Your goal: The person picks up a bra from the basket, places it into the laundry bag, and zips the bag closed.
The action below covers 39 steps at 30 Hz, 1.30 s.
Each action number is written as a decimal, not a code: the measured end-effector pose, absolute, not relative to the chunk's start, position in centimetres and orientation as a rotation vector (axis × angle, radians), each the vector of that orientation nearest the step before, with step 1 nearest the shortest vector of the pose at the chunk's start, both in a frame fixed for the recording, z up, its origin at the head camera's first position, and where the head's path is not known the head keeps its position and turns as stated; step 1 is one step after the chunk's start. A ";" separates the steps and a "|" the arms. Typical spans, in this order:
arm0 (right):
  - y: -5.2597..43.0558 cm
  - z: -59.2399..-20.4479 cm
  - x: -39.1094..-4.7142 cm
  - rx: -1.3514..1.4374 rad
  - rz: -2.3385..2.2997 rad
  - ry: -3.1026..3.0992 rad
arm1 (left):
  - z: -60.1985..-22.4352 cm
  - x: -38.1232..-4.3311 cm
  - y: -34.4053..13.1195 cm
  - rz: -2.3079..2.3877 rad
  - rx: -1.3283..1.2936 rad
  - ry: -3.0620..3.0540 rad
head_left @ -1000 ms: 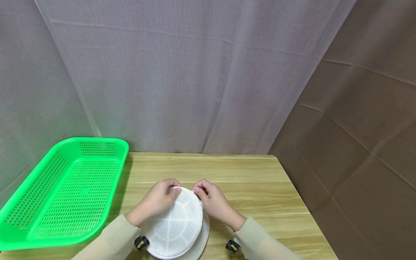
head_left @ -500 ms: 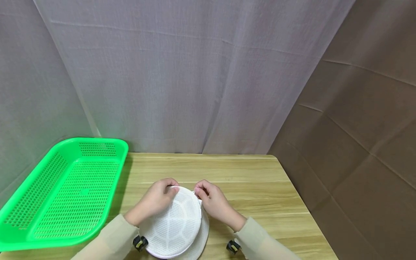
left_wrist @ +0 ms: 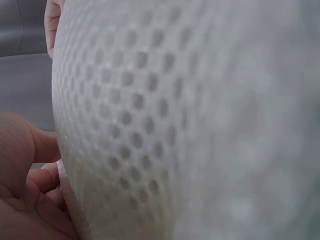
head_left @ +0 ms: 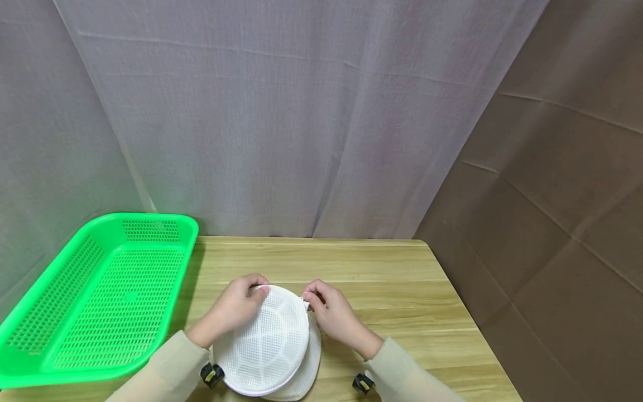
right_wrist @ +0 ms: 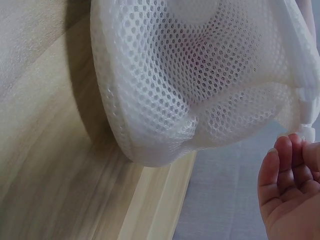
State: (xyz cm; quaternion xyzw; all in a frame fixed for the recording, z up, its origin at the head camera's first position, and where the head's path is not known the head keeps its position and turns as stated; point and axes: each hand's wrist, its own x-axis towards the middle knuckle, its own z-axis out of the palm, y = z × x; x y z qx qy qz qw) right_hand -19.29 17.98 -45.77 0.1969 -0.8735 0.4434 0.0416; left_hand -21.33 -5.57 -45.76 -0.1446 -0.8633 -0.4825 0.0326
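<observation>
A round white mesh laundry bag stands tilted on the wooden table, its puffed body behind and below the flat circular face. My left hand pinches the bag's top rim between thumb and fingers. At the upper right of that rim, my right hand pinches a small white zipper pull. Mesh fills most of the left wrist view, with the left hand at its edge. In the right wrist view the bag's hollow, dented mesh side shows. The inside of the bag is hidden.
A green plastic basket with perforated walls stands on the left of the wooden table. A grey curtain hangs behind the table, and a brown cloth wall runs along the right.
My left hand and the bag's rim have shifted slightly left. My right hand has moved a little right and down, still pinching, so the hands are farther apart.
</observation>
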 end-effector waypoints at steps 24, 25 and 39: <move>18.1 -45.7 -20.0 0.587 1.455 -2.651 | -45.9 -22.7 -6.9 -1.631 -0.327 -2.665; 18.2 -45.6 -20.1 0.573 1.461 -2.653 | -45.9 -22.8 -7.0 -1.661 -0.322 -2.653; 18.9 -44.9 -20.1 0.417 0.819 -2.742 | -46.2 -23.7 -6.6 -1.991 0.120 -2.461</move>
